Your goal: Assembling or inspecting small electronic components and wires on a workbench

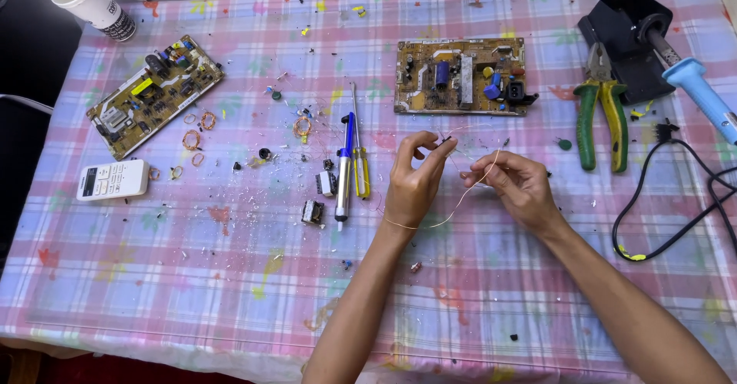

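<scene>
A thin copper wire loops between both hands above the plaid tablecloth. The left hand pinches 1 end with its fingertips closed; the right hand pinches the other. A desoldering pump and yellow screwdriver lie just left; a circuit board sits beyond, green pliers to the right.

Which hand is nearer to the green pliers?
The right hand: the pliers lie just to its right. The left hand is farther left, beyond the right hand.
</scene>
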